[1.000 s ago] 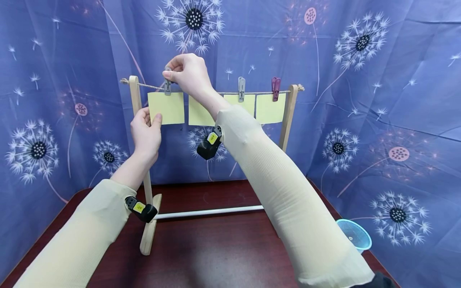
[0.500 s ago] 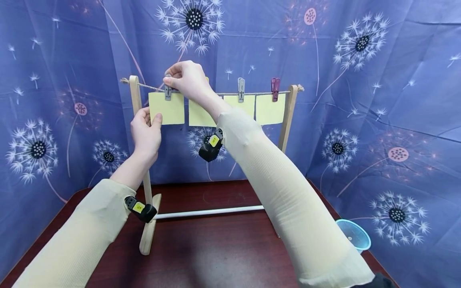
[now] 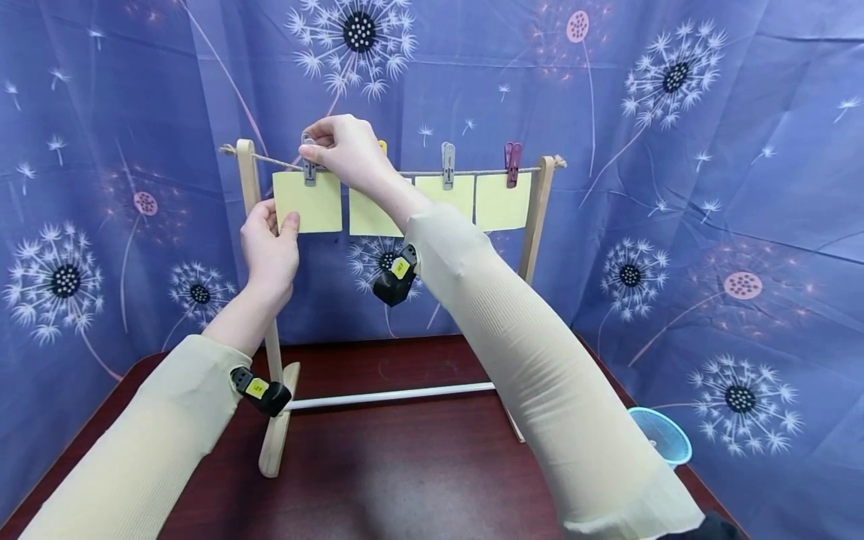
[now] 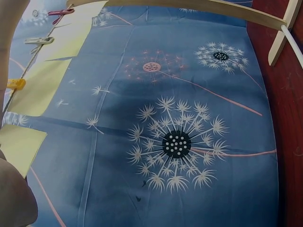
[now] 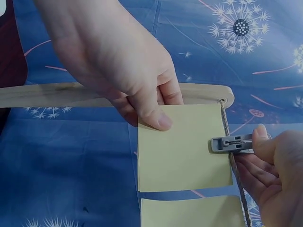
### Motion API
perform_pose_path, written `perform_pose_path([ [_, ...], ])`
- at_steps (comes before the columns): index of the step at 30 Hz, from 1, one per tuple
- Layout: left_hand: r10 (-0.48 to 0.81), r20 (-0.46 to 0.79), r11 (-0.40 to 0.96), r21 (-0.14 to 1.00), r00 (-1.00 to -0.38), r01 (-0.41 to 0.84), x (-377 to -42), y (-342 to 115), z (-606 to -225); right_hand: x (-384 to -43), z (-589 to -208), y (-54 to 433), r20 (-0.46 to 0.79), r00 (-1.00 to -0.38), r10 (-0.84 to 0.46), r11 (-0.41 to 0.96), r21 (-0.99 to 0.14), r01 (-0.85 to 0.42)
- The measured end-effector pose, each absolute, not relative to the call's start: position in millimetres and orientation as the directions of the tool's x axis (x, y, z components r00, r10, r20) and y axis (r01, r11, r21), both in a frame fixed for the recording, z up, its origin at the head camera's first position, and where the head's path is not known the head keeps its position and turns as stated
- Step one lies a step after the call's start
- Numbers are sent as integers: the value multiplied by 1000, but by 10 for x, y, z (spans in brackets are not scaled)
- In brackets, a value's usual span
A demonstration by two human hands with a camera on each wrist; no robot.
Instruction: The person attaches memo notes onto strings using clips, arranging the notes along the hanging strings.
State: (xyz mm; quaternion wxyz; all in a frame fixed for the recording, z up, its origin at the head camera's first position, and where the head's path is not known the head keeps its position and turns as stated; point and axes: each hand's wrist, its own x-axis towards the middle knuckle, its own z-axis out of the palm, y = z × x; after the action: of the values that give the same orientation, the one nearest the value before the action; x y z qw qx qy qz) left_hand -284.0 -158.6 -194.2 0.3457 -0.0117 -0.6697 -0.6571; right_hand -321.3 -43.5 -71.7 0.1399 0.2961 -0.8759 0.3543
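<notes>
A yellow paper note hangs at the left end of a thin rope. My left hand pinches its left edge low down, thumb in front and fingers behind. At the note's top edge, my right hand pinches the handles of a grey clothespin between thumb and fingers. The clothespin's jaws sit across the rope, over the note's top, as the right wrist view shows. Another yellow note hangs beside it under a yellow clothespin, partly hidden by my right forearm in the head view.
Two more notes hang to the right, one under a grey clothespin, one under a maroon clothespin. Wooden posts hold the rope, with a white rod low between them. A blue basket stands at the table's right edge.
My right hand has come down slightly with the grey clothespin, which now sits lower over the note's top edge. My left hand keeps its pinch on the note.
</notes>
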Motion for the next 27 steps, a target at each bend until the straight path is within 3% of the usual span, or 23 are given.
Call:
perform_pose_path([
  [21, -452, 465, 120, 877, -761, 465, -2874, -1597, -1963, -3183, -754, -430, 453, -803, -388, 584, -553, -594],
  [27, -454, 464, 130, 879, -760, 459, -2887, -1607, -1987, -3173, -772, -392, 513, -786, -344, 554, -565, -611],
])
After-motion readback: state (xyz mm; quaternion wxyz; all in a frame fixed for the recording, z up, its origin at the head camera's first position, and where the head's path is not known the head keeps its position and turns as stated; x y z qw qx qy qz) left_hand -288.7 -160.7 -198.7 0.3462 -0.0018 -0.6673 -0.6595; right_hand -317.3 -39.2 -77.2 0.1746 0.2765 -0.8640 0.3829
